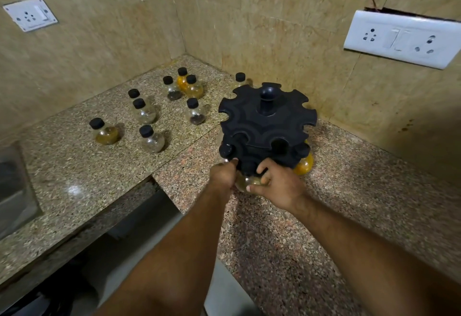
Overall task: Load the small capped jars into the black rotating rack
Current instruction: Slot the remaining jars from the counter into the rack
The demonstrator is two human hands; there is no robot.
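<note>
The black rotating rack [268,121] stands on the granite counter [349,203] near the wall corner, its upper notches vacant. A jar with orange powder [304,164] hangs in its lower tier at the right, and a black cap [225,150] sits in a lower notch at the left. My right hand [277,186] grips a small glass jar [247,182] at the rack's front lower slot. Against the rack's lower left edge, my left hand [223,174] touches the same jar. Several capped jars [146,112] stand loose on the counter to the left.
The counter forms an L with a dark gap [149,216] below its inner edge. Beige walls close the corner behind. White socket plates hang on the left wall [30,14] and right wall [401,38]. One jar [240,78] stands behind the rack.
</note>
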